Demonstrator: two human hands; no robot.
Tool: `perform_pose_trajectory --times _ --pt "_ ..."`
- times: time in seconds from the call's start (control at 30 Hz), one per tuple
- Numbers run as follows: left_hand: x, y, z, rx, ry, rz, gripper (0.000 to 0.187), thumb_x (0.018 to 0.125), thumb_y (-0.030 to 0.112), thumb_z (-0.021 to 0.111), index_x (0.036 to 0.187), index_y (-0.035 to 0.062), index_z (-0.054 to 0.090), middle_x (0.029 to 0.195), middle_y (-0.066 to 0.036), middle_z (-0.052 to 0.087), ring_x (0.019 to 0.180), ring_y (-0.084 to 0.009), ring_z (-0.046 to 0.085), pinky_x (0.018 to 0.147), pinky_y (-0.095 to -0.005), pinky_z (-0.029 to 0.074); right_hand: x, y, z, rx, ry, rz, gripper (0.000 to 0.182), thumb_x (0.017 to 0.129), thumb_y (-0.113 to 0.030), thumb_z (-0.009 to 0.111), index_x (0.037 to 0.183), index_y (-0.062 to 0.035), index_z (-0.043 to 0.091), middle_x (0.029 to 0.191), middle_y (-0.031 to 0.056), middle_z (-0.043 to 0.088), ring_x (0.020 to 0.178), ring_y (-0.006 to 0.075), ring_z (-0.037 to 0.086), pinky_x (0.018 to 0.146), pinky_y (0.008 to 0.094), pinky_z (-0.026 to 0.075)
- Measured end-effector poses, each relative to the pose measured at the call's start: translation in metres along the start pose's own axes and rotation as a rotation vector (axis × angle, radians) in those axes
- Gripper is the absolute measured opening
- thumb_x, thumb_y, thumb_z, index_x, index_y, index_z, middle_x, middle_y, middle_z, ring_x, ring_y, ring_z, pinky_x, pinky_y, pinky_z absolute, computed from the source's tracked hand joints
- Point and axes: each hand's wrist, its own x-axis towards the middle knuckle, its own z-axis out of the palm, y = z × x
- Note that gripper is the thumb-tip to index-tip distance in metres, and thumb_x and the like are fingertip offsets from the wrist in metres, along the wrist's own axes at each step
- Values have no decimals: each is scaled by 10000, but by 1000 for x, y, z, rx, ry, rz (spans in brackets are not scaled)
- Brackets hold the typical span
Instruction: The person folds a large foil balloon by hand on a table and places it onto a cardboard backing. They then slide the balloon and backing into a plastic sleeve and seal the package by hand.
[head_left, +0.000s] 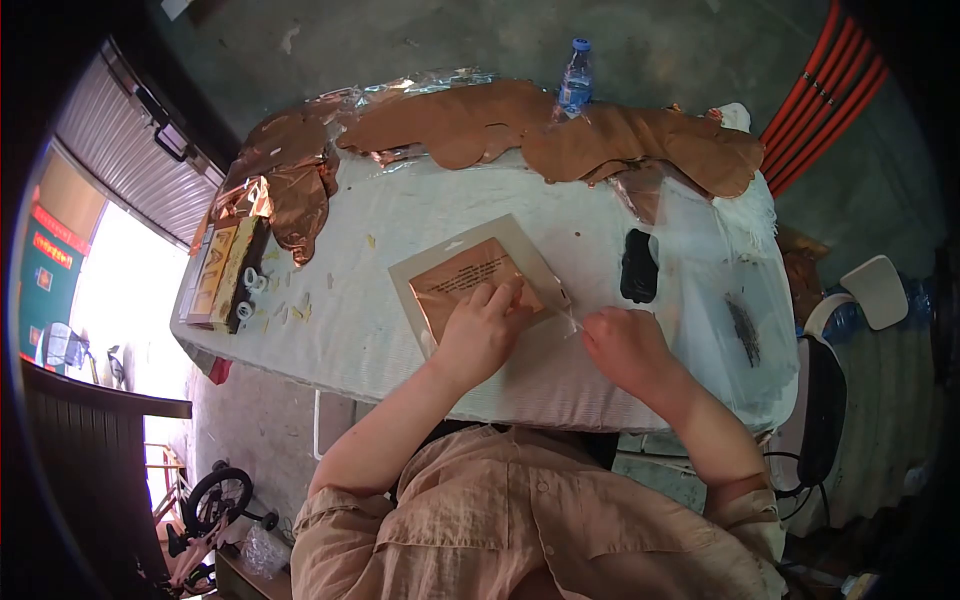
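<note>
A flat square packet (462,238) with a pale border, a copper-coloured middle and dark printed lines lies tilted on the table. My left hand (485,325) presses on its lower part, fingers bent against the copper surface. Beyond the packet's right corner, my right hand (625,345) is closed, thumb and forefinger together. A thin clear strip (572,322) runs between the packet's right edge and those fingertips. What lies inside the right fist is hidden.
Copper-coloured sheets (450,120) lie along the table's (370,290) far edge, with a water bottle (576,80) among them. A black phone-like object (639,266) lies right. Tape rolls (250,283) and a box (222,272) sit left. A chair (815,400) stands at right.
</note>
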Motion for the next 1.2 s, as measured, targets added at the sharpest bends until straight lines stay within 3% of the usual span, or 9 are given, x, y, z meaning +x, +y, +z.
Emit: perform_pose_trajectory --times 0.27,0.43,0.63,0.7,0.77,0.87,0.93,1.03,1.2 --pt "-1 -1 0 -7 9 -4 227 704 103 655 928 135 681 1105 -50 554 922 -234 561 751 -371 491 16 -13 29 -67 45 19 92 794 -81 607 713 -53 573 680 137 613 634 306 649 567 408 524" --pt "-3 -3 -4 -120 -21 5 313 687 100 668 994 156 694 966 -31 581 903 -233 553 750 -378 487 32 -8 48 -31 91 14 85 805 -85 606 736 -46 578 704 144 622 646 318 652 567 412 521" --pt "-4 -2 -5 -141 22 24 347 673 84 670 1010 163 697 896 -23 599 866 -239 564 739 -373 494 27 2 26 258 52 -27 79 804 -107 636 805 -36 601 749 125 597 674 335 624 599 419 500" --pt "-3 -1 -3 -136 49 36 291 676 98 658 961 152 685 855 -26 587 844 -232 562 714 -365 494 26 6 25 269 15 -32 92 793 -112 634 815 -34 591 809 123 592 739 357 621 674 436 514" --pt "-2 -1 -3 -126 77 50 236 679 111 646 911 142 672 815 -29 576 823 -225 559 690 -357 495 26 10 34 228 54 -53 83 802 -117 641 812 -41 608 776 120 587 704 349 617 632 427 505" --pt "-4 -1 -5 -156 69 -9 273 668 99 650 940 127 660 837 -42 612 797 -230 580 681 -367 508 30 9 41 161 125 -97 86 807 -125 657 790 -51 617 730 112 581 652 333 613 575 413 498" --pt "-7 -3 -8 -174 -21 33 346 711 84 662 1056 103 674 980 -75 661 921 -248 620 765 -362 526 30 9 45 134 157 -120 99 803 -128 667 770 -54 610 717 106 581 636 325 615 560 409 499" --pt "-11 -1 -26 -252 -106 1 338 720 91 685 1055 55 671 1058 -111 660 1029 -280 611 817 -367 524 31 11 48 52 208 -183 99 793 -123 679 748 -67 611 699 95 582 605 306 614 536 405 497" --pt "-34 -25 -61 -379 -59 -131 321 753 127 702 1063 51 667 1165 -161 617 1146 -326 553 926 -401 475 21 4 38 74 246 -222 90 776 -139 701 762 -82 633 690 73 584 597 281 617 524 378 494"
